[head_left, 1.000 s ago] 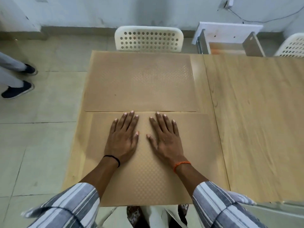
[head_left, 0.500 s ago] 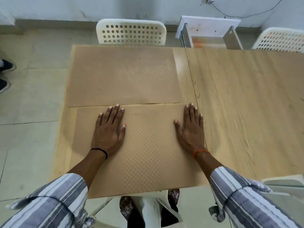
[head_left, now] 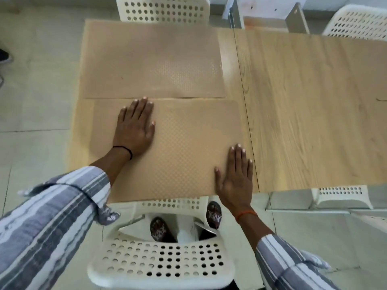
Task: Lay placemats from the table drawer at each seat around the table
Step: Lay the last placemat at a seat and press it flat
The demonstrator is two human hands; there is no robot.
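The light wood-grain table point(head_left: 314, 114) carried two tan rectangular placemats with a fine embossed dot texture, each with its long axis running along the table's near and far edges. The far placemat point(head_left: 146, 61) lay before the perforated white plastic chair point(head_left: 163, 9), and the near placemat point(head_left: 184, 155) touched it, reaching the near edge. The left hand point(head_left: 134, 128) lay flat, fingers spread, on its far-left part; the right hand point(head_left: 235, 176) pressed flat on its near-right corner.

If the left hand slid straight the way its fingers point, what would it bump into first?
The left hand lies flat on the near mat, fingers pointing away from the person. Almost at once it would meet the far mat, whose edge sits at its fingertips. Beyond stands a white chair.
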